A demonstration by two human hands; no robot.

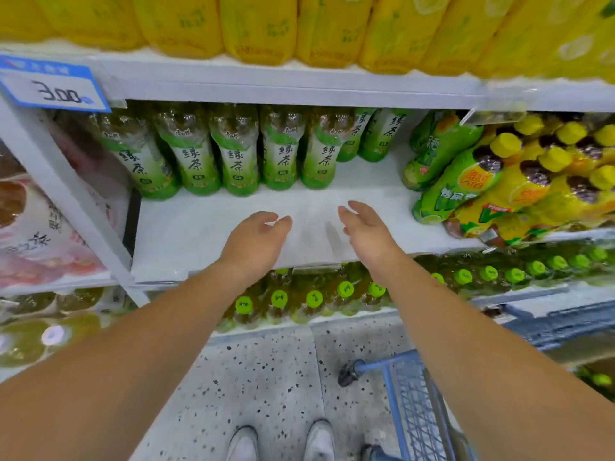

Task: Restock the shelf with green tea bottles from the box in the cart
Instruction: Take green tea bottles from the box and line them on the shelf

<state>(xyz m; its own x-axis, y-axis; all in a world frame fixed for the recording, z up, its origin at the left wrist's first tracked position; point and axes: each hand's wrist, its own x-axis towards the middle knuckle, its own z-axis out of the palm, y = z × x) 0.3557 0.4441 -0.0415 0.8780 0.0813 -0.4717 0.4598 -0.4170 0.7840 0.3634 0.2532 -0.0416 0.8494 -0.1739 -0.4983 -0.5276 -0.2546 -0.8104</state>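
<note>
- Green tea bottles (236, 154): upright row at the back of the shelf (186, 234), long axes vertical, labels forward. Bare shelf runs in front of them.
- Both hands hover over that bare strip, with the bottles straight ahead and clear of the fingertips.
- Left hand (256, 241): fingers loosely curled, holds nothing.
- Right hand (366, 232): fingers relaxed, holds nothing.
- Cart (409, 394): low right, nearer the right hand. The box cannot be made out. Judgement: next reach goes down-right.

green tea bottles (206, 154), white shelf (199, 227), seemingly speckled floor (266, 377)
</note>
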